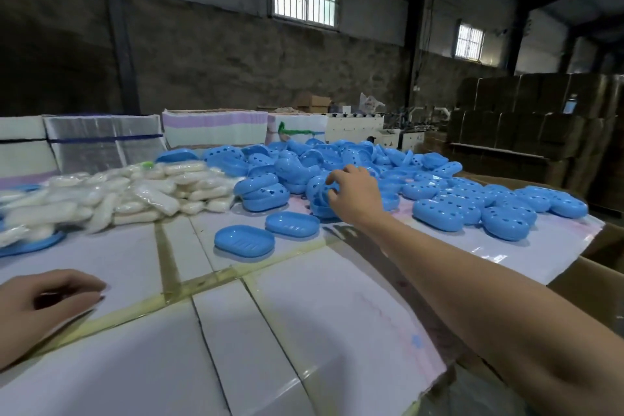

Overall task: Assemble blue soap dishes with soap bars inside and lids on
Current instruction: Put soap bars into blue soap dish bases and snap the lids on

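Reaching mid-frame, right hand (pixel 351 196) grips a perforated blue plastic lid (pixel 319 187); left hand (pixel 47 300) rests loosely curled, empty; nothing assembled yet.

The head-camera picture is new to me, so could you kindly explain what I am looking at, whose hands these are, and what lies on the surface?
There is no machine here: a person wears one wide-angle camera on the head, looking forward and down at their own bare hands. The right hand reaches out into a big pile of blue perforated pieces and curls its fingers around one of them. The left hand rests on the white taped work surface, loosely curled, holding nothing. Two blue dish trays lie open side by side in the middle. On the left lies a heap of white wrapped soap bars. Cardboard boxes are stacked behind.
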`<state>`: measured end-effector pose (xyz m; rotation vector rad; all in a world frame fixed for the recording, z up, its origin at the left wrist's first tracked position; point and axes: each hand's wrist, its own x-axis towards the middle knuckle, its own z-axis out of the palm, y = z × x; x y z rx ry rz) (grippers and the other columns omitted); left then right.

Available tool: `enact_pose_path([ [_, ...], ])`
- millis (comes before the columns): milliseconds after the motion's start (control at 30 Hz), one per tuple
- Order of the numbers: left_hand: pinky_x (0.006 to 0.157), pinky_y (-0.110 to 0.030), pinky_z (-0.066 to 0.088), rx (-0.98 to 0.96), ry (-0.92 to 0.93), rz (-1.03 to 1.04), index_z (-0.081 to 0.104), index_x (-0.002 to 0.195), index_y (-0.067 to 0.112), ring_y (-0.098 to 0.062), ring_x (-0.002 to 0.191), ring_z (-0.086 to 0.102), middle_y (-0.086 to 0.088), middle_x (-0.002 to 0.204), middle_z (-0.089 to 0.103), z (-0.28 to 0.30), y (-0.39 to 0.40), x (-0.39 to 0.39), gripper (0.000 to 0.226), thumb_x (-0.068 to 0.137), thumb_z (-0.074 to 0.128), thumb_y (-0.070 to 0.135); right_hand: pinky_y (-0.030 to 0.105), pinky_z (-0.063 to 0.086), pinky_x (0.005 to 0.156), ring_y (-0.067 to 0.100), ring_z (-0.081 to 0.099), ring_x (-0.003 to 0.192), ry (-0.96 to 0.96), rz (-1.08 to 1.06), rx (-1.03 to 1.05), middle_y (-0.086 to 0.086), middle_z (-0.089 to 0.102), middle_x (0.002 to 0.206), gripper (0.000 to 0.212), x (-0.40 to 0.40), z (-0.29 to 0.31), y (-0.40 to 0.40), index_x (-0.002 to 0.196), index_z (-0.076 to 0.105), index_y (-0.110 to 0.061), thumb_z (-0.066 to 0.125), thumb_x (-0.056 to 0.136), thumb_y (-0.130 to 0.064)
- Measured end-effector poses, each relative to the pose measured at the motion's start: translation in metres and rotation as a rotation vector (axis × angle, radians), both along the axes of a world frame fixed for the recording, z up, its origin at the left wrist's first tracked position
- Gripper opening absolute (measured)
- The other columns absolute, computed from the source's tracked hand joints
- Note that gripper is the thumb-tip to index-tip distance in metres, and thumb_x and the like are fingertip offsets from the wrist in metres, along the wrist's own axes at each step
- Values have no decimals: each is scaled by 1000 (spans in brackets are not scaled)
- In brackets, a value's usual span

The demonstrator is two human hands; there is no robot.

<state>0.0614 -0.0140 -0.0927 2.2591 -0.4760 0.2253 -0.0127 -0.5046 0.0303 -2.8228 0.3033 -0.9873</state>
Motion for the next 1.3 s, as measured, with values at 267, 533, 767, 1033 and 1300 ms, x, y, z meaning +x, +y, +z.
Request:
enact_pose_path([
  [267,81,-29,52,92,-45,7,74,97,46,3,85,69,21,93,76,58,-24,-65,22,89,74,26,38,52,80,22,59,97,104,509,145,-2,68,99,18,7,9,170,101,70,-24,59,87,-26],
  [533,78,-23,49,-4,-28,112,78,83,27,-1,81,67,14,86,76,73,-33,-83,14,88,72,15,35,50,79,20,59,97,290,744,65,-1,67,105,16,33,-14,296,97,71,-29,62,83,-31],
  [767,85,-28,49,82,-77,305,74,87,28,-10,94,63,11,94,74,74,-14,-70,14,89,63,20,26,49,79,4,62,84,257,932,368,-14,70,88,20,36,-43,304,88,73,-32,61,84,-17],
  [1033,108,-60,26,568,24,745,60,123,26,-36,134,35,-7,136,49,97,39,-71,32,94,53,37,6,34,68,-4,55,83,276,1016,113,-22,60,84,30,24,-44,304,72,57,-49,62,85,-22],
  [1300,102,-85,3,659,332,1052,51,136,21,-55,146,11,-14,157,29,117,84,-86,47,92,48,34,9,37,72,-2,57,85,308,1067,115,-19,65,89,26,16,-42,300,78,63,-45,61,87,-20],
])
